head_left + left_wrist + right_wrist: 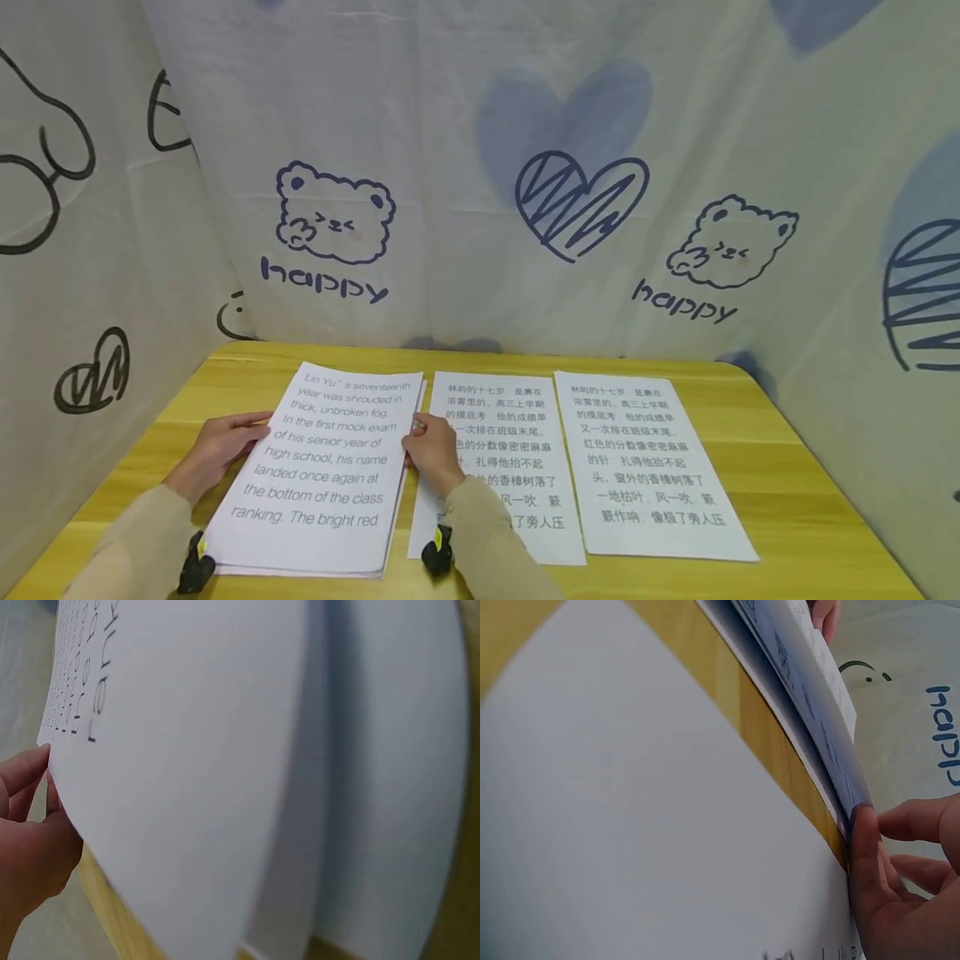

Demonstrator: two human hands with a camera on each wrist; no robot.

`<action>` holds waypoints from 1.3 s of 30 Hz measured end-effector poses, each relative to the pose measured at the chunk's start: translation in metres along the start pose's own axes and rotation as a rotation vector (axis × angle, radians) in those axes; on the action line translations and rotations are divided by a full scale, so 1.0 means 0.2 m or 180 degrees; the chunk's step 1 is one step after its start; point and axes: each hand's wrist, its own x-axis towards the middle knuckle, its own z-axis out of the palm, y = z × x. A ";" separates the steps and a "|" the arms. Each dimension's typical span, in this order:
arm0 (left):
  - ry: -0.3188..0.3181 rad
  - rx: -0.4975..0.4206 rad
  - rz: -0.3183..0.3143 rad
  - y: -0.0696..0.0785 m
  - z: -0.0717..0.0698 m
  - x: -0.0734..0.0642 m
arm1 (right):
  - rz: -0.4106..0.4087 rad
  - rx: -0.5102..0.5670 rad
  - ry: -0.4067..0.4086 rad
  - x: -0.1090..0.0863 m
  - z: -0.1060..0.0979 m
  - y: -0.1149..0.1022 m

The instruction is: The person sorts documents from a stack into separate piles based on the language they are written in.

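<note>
A white sheet of paper [322,454] printed with large English text lies uppermost at the left, over more paper [397,750] whose edge shows along its right side. My left hand [217,450] pinches its left edge between thumb and fingers. At the opposite edge, my right hand [437,454] pinches the paper too; the right wrist view shows thumb and fingers of that hand [904,892] on the margin. Both wrist views show a gap between the upper paper and what lies below. How many sheets are held I cannot tell.
Two sheets with Chinese text, a middle one [498,417] and a right one [652,467], lie side by side on the yellow wood-grain table [787,467]. My right forearm covers part of the middle one. Printed cloth [450,250] hangs behind and at both sides.
</note>
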 end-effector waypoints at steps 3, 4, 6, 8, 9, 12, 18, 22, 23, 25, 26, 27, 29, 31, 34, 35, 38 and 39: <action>0.0070 0.0114 -0.0029 0.01 0.01 0.00 | -0.0043 -0.0007 -0.0043 0.01 0.00 0.00; 0.0086 0.0144 -0.0020 0.01 0.01 0.00 | -0.0070 -0.0019 -0.0047 0.01 0.00 0.00; 0.0105 0.0190 0.0009 0.02 0.02 -0.01 | -0.0117 -0.0052 -0.0067 0.01 0.00 0.00; 0.0102 0.0183 0.0022 0.03 0.03 -0.01 | -0.0110 -0.0082 -0.0092 0.01 0.00 0.00; 0.0098 0.0179 0.0028 0.03 0.03 -0.01 | -0.0111 -0.0096 -0.0093 0.01 0.00 0.00; 0.0057 0.0150 0.0013 0.04 0.04 -0.02 | -0.0107 -0.0136 -0.0104 0.01 -0.01 -0.01; 0.0060 0.0242 0.0025 0.04 0.04 -0.02 | -0.0156 -0.0234 -0.0161 -0.01 -0.01 -0.01; 0.0090 0.0328 0.0048 0.04 0.04 -0.02 | -0.0095 -0.0314 -0.0194 0.00 -0.01 -0.01; 0.0090 0.0346 0.0044 0.04 0.04 -0.02 | -0.0056 -0.0354 -0.0200 0.00 -0.01 -0.02; 0.0087 0.0425 0.0027 0.04 0.04 -0.02 | 0.0005 -0.0454 -0.0202 0.00 -0.01 -0.03; 0.0087 0.0491 0.0027 0.04 0.03 -0.01 | 0.0033 -0.0504 -0.0212 0.00 -0.01 -0.03; 0.0076 0.0564 0.0043 0.04 0.03 -0.01 | 0.0061 -0.0565 -0.0214 0.01 -0.01 -0.04; 0.0034 0.0719 0.0072 0.04 0.02 0.00 | 0.0106 -0.0692 -0.0210 0.01 -0.01 -0.04; -0.0011 0.0851 0.0101 0.04 0.02 0.01 | 0.0141 -0.0750 -0.0217 0.01 -0.01 -0.05; -0.0066 0.0974 0.0108 0.05 0.01 0.02 | 0.0213 -0.0738 -0.0220 0.01 -0.02 -0.06; -0.0071 0.1010 0.0105 0.06 0.01 0.02 | 0.0220 -0.0706 -0.0221 0.01 -0.02 -0.06; -0.0064 0.1101 0.0096 0.07 0.01 0.01 | 0.0235 -0.0588 -0.0230 0.01 -0.03 -0.06; -0.0058 0.1123 0.0103 0.08 0.01 0.01 | 0.0215 -0.0577 -0.0224 0.01 -0.04 -0.07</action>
